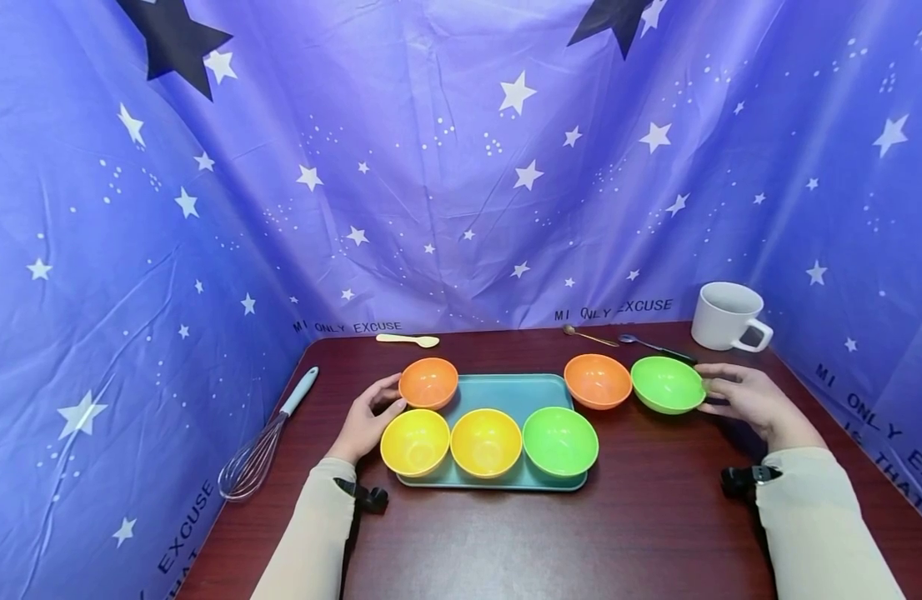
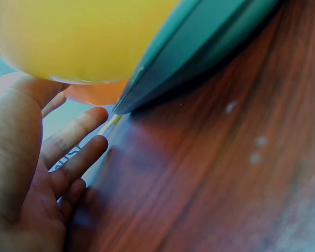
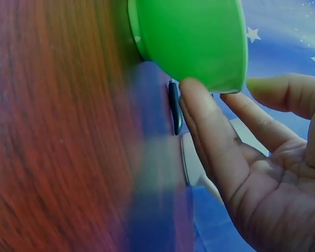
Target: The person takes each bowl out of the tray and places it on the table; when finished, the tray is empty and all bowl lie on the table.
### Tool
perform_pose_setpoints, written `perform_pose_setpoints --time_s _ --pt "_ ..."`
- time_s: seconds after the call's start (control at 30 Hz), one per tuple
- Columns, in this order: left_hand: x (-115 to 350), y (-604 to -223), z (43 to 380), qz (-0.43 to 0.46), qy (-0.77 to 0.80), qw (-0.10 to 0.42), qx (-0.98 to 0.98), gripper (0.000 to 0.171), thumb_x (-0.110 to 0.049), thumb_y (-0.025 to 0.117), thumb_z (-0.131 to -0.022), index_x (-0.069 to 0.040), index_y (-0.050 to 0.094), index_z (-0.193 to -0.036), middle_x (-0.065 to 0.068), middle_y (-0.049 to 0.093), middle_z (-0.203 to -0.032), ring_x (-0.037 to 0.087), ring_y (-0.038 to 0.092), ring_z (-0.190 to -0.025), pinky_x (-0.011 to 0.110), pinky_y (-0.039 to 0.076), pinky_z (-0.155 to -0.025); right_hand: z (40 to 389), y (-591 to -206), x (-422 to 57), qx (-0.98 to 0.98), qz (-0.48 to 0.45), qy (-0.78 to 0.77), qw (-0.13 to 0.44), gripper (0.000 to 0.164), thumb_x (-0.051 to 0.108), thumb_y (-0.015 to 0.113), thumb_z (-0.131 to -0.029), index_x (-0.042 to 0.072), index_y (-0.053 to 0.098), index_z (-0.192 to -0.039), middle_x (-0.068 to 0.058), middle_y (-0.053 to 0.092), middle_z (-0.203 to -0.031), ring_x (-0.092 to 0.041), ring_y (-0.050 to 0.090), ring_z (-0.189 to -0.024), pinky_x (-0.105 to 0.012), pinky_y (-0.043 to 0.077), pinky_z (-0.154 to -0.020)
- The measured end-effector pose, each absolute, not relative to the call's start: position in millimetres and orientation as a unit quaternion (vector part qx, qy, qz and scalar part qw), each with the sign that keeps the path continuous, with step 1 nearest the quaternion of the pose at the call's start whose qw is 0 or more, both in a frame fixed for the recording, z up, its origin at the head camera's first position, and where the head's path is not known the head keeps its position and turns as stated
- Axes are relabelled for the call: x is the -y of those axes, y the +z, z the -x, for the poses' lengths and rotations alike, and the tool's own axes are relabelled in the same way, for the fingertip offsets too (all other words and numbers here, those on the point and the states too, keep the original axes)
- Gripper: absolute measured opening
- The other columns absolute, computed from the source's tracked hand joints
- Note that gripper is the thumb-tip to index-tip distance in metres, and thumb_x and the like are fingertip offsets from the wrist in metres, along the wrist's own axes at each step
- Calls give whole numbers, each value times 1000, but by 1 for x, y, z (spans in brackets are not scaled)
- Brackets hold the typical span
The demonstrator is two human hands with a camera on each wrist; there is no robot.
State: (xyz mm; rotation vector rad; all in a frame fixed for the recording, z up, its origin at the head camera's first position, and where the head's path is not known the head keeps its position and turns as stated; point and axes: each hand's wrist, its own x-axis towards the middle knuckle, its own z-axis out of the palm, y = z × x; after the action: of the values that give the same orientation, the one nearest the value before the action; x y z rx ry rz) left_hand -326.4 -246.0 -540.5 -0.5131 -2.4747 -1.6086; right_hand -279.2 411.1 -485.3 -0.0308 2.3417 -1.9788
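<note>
At the back left of the teal tray (image 1: 512,388) my left hand (image 1: 369,419) is beside an orange bowl (image 1: 428,385), its thumb and fingers close along the bowl's left side. From the left wrist, its other fingers show loosely bent and holding nothing; a yellow bowl (image 2: 89,42) hides the thumb tip. On the far right, my right hand (image 1: 754,402) reaches a green bowl (image 1: 667,387), fingertips at its right side. The right wrist view has the thumb apart from the fingers, near the rim of that bowl (image 3: 199,42).
Two yellow bowls (image 1: 416,444) and another green bowl (image 1: 560,443) line the tray's front. A second orange bowl (image 1: 598,383) stands right of the tray. Around them lie a whisk (image 1: 262,450), a cream spoon (image 1: 408,340), two small spoons (image 1: 656,346) and a white mug (image 1: 724,317).
</note>
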Motion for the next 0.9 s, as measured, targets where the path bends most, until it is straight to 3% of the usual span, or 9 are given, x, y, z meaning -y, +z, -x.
perform_pose_setpoints --time_s 0.2,0.33,0.43,0.57,0.73,0.9 --pt "246 -540 326 171 -535 73 824 51 -22 74 -101 -21 59 -149 7 75 -117 26 65 -118 53 45 -106 278 -477 -412 -774 11 -632 -28 27 4 60 -105 -3 62 -131 17 72 -104 0 71 -94 -26 60 -80" --pt "245 -541 327 173 -539 76 821 51 -21 74 -100 -21 59 -149 7 75 -117 29 65 -118 56 44 -106 276 -464 -406 -810 -12 -581 -80 33 12 61 -106 -5 59 -135 25 68 -99 8 67 -93 -16 56 -80" --pt "245 -541 327 175 -541 79 819 51 -20 74 -100 -19 59 -149 8 75 -117 31 65 -118 59 43 -106 274 -454 -400 -827 -24 -552 -102 34 20 61 -107 0 59 -135 27 65 -99 11 64 -93 -11 53 -79" --pt "246 -540 326 171 -537 80 822 51 -21 74 -100 -19 59 -149 7 75 -117 29 65 -116 55 45 -104 272 -444 -389 -829 -21 -545 -127 24 23 63 -107 13 66 -128 29 66 -101 13 63 -93 -10 51 -78" --pt "247 -537 325 163 -530 80 829 52 -25 74 -100 -18 58 -150 4 75 -119 25 66 -112 48 49 -100 272 -436 -373 -809 15 -567 -152 24 14 63 -106 7 67 -128 26 69 -100 11 64 -92 -10 51 -79" --pt "248 -534 323 150 -525 85 834 55 -29 73 -101 -11 56 -150 4 74 -123 25 67 -113 45 51 -99 276 -431 -355 -793 35 -589 -150 19 12 61 -106 13 68 -125 22 70 -101 8 66 -94 -11 53 -80"
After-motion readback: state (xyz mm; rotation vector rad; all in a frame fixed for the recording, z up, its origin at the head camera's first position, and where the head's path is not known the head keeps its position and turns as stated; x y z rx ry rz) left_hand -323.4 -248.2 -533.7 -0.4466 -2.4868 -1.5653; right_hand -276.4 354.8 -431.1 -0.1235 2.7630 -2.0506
